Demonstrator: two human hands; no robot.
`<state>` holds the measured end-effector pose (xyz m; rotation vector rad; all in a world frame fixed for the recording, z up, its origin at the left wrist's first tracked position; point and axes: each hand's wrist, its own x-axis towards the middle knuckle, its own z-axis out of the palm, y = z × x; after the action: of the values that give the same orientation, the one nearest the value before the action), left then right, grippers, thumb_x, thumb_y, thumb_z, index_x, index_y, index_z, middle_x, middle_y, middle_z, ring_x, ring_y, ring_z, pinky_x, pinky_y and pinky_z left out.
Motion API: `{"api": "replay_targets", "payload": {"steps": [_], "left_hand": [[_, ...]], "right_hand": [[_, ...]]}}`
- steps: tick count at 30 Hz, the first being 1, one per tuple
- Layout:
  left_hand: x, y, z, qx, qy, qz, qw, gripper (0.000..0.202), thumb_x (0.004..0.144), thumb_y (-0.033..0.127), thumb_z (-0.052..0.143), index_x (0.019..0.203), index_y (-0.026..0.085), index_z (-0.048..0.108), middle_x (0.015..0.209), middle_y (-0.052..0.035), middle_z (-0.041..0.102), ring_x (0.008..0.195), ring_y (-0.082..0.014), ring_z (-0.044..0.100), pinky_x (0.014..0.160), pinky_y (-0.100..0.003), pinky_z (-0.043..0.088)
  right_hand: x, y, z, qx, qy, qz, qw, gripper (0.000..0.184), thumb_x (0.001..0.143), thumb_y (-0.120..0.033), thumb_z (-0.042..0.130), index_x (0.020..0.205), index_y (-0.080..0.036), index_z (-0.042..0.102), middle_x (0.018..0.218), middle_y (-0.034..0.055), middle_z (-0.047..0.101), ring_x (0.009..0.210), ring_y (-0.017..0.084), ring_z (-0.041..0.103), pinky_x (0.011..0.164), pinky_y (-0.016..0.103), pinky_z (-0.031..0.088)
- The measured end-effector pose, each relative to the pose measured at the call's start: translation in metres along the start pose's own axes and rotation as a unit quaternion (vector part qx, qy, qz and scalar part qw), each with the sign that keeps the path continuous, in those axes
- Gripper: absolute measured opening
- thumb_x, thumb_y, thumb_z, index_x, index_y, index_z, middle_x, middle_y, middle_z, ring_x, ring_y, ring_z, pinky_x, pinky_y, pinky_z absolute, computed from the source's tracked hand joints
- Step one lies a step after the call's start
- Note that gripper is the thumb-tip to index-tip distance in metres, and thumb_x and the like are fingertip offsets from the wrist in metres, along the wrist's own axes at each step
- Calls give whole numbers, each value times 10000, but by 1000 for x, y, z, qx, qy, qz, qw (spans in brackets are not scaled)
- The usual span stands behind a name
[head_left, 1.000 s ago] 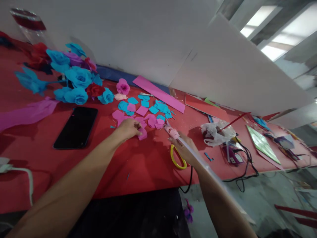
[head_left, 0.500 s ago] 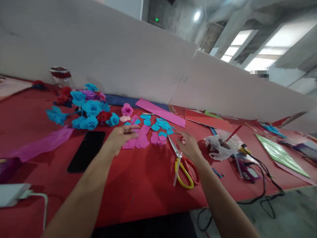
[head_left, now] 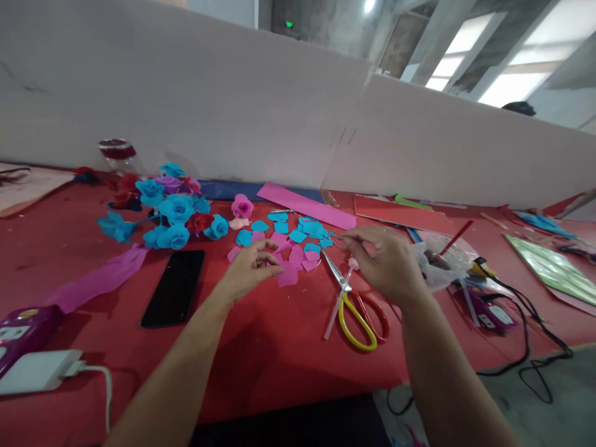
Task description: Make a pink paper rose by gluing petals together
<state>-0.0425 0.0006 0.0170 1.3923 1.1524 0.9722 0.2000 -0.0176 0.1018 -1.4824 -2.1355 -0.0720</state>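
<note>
A red desk (head_left: 279, 357) is running along a pale partition (head_left: 209, 105) behind the scissors (head_left: 347, 287), and windows (head_left: 516, 77) are glowing far beyond them, rightward. Well left of the scissors, a phone (head_left: 173, 288) is lying near a bunch of paper flowers (head_left: 177, 208); to their right, a plastic bag (head_left: 433, 268) is sitting partly behind the right hand (head_left: 386, 261). A translucent stick (head_left: 332, 318) is crossing the scissors, obstructing them. Left of their blades, pink petals (head_left: 287, 275) are lying loose and overlapping beside blue petals (head_left: 311, 230). The left hand (head_left: 251, 270), half curled, thumb and fingers parted, is reaching over the pink ones. The right hand is bending beside a pale pink bud (head_left: 354, 264) near the scissors; whether it is pinching that, I cannot tell.
</note>
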Motion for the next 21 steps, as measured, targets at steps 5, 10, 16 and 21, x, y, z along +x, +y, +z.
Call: {"api": "replay_targets", "payload": {"steps": [5, 10, 16, 21], "left_hand": [[1, -6, 3, 4, 5, 6, 1000, 414, 609, 270, 718, 961, 217, 505, 702, 27, 610, 613, -118, 536, 595, -249, 392], [1, -7, 5, -11, -11, 11, 1000, 363, 625, 223, 699, 929, 223, 500, 710, 33, 598, 588, -103, 516, 573, -232, 386], [1, -3, 10, -12, 49, 49, 998, 185, 752, 323, 597, 888, 227, 515, 854, 6, 581, 552, -79, 449, 530, -225, 356], [3, -7, 14, -134, 88, 21, 987, 142, 824, 355, 518, 797, 216, 506, 817, 32, 552, 460, -43, 329, 464, -219, 290]], "right_hand": [[0, -33, 25, 77, -5, -6, 997, 296, 808, -306, 559, 1085, -247, 644, 1143, 73, 631, 1110, 283, 514, 906, 437, 373], [7, -38, 73, 211, -164, 49, 963, 175, 794, -294, 555, 840, -249, 718, 880, 23, 720, 863, 214, 627, 754, 324, 424], [15, -17, 94, 332, -63, 110, 935, 212, 805, -294, 499, 812, -195, 686, 807, 21, 701, 747, 164, 605, 694, 277, 426], [12, -1, 105, 450, 13, 228, 863, 274, 770, -388, 556, 830, -144, 666, 745, 42, 665, 667, 153, 566, 650, 275, 439]]}}
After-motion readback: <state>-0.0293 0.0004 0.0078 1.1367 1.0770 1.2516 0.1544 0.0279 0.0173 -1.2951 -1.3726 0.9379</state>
